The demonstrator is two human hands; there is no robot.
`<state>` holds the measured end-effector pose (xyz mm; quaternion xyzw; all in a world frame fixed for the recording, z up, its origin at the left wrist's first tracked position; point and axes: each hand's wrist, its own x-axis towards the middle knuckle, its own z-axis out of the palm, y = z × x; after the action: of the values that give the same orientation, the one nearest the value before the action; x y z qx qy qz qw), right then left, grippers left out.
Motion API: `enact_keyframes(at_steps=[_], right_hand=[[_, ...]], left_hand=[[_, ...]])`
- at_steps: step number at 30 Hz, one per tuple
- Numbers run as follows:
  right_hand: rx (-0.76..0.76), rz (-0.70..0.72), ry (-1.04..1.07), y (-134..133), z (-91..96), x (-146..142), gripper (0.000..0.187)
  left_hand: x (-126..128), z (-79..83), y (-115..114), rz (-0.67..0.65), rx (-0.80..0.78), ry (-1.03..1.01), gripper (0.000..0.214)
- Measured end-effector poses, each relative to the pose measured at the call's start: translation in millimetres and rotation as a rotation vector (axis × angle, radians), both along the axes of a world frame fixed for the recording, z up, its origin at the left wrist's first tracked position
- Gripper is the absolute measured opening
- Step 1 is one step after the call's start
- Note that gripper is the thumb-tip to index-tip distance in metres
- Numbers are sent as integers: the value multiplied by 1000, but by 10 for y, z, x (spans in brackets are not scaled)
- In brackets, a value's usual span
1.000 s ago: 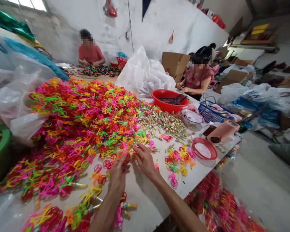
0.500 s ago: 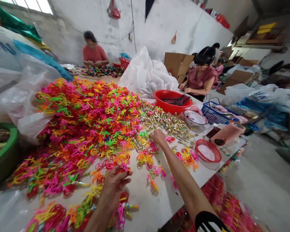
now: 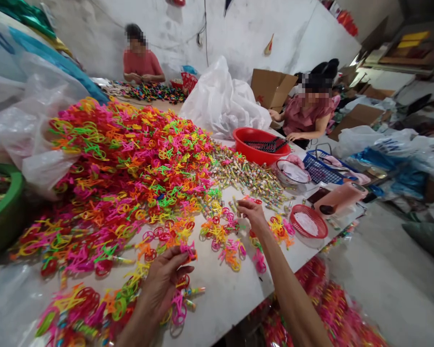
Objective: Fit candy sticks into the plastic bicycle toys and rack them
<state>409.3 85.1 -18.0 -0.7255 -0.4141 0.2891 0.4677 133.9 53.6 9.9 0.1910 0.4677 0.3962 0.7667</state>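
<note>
My left hand (image 3: 163, 280) is near the front of the white table (image 3: 224, 299), fingers pinched on a pink plastic toy piece (image 3: 188, 249). My right hand (image 3: 252, 213) is stretched forward, fingers closed on a small candy stick (image 3: 235, 203) at the near edge of the spread of candy sticks (image 3: 249, 176). A huge heap of neon plastic pieces (image 3: 123, 168) in pink, orange, yellow, green and red covers the table to the left. Small clusters of finished pieces (image 3: 227, 246) lie between my hands.
A red basin (image 3: 261, 153), a white bowl (image 3: 290, 174), a blue basket (image 3: 321, 168), a pink tape roll (image 3: 338, 197) and a small red basket (image 3: 308, 222) stand at the right. A green tub (image 3: 3, 212) is at left. Two other people sit at the far side.
My right hand reached out to the candy sticks and has drawn back a little with one pinched. My left hand has stayed low, holding the pink piece.
</note>
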Motion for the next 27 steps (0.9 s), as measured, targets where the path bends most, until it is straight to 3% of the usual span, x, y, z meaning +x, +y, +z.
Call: enact_keyframes(at_steps=[4, 9, 15, 27], right_hand=[[118, 145, 678, -277, 197, -336, 38], [18, 238, 967, -570, 228, -817, 18], [-29, 225, 1055, -775, 142, -1121, 21], [-51, 272, 939, -922, 199, -1141, 15]], left_hand=[[90, 35, -19, -58, 24, -4, 24], [155, 7, -91, -65, 14, -98, 21], [69, -14, -210, -124, 23, -74, 23], [-43, 12, -308, -111, 30, -75, 25]])
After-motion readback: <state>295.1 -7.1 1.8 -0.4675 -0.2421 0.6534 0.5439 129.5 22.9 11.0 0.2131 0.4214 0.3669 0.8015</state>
